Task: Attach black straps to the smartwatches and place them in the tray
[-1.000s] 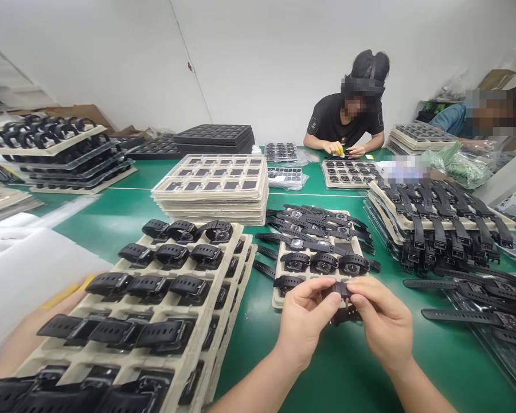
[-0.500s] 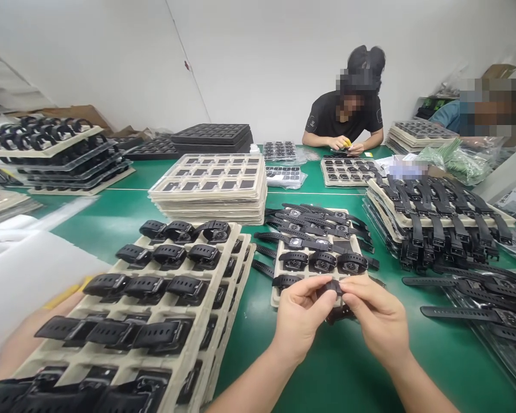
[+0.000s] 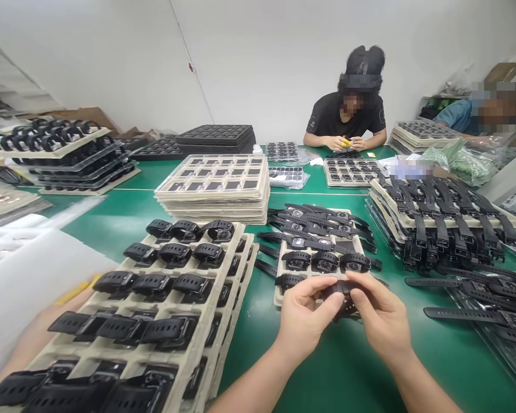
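Between my two hands is a black smartwatch (image 3: 343,292), its strap pinched at the top while the lower part hangs partly hidden behind my fingers. My left hand (image 3: 307,312) grips it from the left, thumb and forefinger closed. On the other side, my right hand (image 3: 380,315) pinches the strap with thumb and bent fingers. Just beyond them lies a beige tray (image 3: 279,295) with several black watches (image 3: 325,261) in its cells, straps looped. More watches with straps laid flat (image 3: 301,227) are heaped over its far half.
Left of my hands stands a stack of beige trays (image 3: 189,338) filled with looped watches. Farther back is a tray stack (image 3: 212,201) of flat dark pieces. Strapped watches (image 3: 442,201) are piled at right. Across the green table (image 3: 258,367) a co-worker (image 3: 346,120) handles something yellow.
The strap in my fingers has turned and more of the watch now shows between my hands. The whole view has shifted slightly, and the tray contents look the same.
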`<control>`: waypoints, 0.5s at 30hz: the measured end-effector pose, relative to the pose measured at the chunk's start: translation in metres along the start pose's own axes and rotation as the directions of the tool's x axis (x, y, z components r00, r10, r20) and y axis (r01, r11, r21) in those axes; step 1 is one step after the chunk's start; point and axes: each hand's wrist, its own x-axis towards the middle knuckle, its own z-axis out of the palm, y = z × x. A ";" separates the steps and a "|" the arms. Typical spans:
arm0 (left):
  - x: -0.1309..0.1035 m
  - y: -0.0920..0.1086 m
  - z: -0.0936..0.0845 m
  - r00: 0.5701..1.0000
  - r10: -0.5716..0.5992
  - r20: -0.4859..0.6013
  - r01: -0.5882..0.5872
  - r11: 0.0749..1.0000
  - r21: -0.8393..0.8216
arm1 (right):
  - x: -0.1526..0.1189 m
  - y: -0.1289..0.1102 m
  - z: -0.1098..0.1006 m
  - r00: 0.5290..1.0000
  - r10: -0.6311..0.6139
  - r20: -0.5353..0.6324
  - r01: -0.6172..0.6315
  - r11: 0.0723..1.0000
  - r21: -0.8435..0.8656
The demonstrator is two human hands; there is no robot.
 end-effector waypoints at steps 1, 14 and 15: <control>-0.002 -0.001 0.000 0.999 0.035 0.017 -0.036 0.999 0.037 | 0.000 0.000 0.000 0.999 0.004 0.042 -0.003 1.000 -0.011; 0.014 0.007 -0.019 0.741 0.506 0.440 -0.671 0.539 0.509 | 0.016 -0.008 -0.020 0.895 0.248 0.371 -0.304 0.948 0.099; 0.015 0.004 -0.019 0.699 0.536 0.473 -0.712 0.465 0.525 | 0.018 -0.010 -0.021 0.877 0.272 0.396 -0.328 0.941 0.081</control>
